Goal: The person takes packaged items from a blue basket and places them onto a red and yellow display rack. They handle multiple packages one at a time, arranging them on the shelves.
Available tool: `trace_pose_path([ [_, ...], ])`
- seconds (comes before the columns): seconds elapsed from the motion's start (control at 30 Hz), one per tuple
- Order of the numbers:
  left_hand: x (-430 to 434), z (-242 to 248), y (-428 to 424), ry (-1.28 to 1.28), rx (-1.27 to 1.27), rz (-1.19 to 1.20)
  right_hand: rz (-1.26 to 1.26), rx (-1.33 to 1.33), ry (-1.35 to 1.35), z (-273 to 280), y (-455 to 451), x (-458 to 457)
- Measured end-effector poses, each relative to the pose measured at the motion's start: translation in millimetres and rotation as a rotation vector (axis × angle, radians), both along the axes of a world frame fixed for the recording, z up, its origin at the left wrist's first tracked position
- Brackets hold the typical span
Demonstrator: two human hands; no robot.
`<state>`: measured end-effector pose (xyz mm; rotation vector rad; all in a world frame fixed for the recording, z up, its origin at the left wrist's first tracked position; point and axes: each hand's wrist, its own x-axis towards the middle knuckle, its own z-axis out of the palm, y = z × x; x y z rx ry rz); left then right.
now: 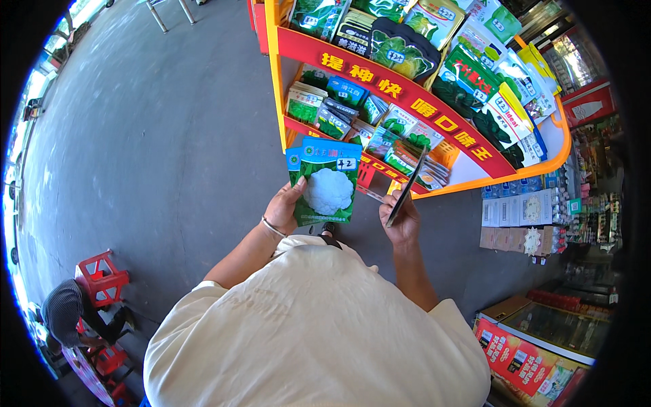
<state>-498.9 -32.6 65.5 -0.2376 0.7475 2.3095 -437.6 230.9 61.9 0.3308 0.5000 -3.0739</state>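
Note:
My left hand [286, 204] grips a few blue and green seed packets [329, 191] by their left edge; the front one pictures a white cauliflower and bears a price sticker. To the right, my right hand [401, 217] holds a thin stack of packets [407, 191] tilted on edge, so their fronts cannot be seen. Beyond both hands is a yellow-framed display rack [278, 91] with red strips bearing yellow writing. Its lower tier holds small seed packets [347, 90] in rows, and larger vegetable seed bags [468, 76] fill the upper tier.
Cartons and bottles [519, 211] are stacked at the right, above a glass-topped counter [557, 325]. At the lower left, a person [66, 310] sits bent forward near red plastic stools [104, 280] and a low table [86, 374]. Metal legs [157, 18] stand at the top left.

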Motion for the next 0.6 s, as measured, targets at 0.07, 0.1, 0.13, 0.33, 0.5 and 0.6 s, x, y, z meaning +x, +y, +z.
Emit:
trace_pose_path([
  [0.07, 2.1, 1.4, 3.9, 0.004, 0.023, -0.007, -0.084, 0.204, -0.204, -0.3, -7.5, 2.3],
  [0.1, 4.4, 1.5, 6.3, 0.017, 0.035, -0.02, -0.024, 0.268, -0.22, -2.6, -14.5, 0.3],
  [0.13, 7.4, 1.4, 8.9, 0.043, 0.071, -0.034, 0.001, 0.382, -0.253, -5.0, -23.0, 1.0],
  [0.33, 18.3, -0.1, 14.8, 0.048, 0.001, -0.125, 0.049, 0.532, -0.164, -19.3, -57.0, 13.9],
  [0.5, 21.9, 1.7, 13.5, -0.017, 0.014, -0.18, 0.175, 0.304, -0.311, -21.9, -56.5, 22.9],
  [0.6, 24.1, -4.6, 12.1, -0.076, 0.085, -0.192, 0.269, 0.223, -0.321, -24.9, -56.6, 24.8],
])
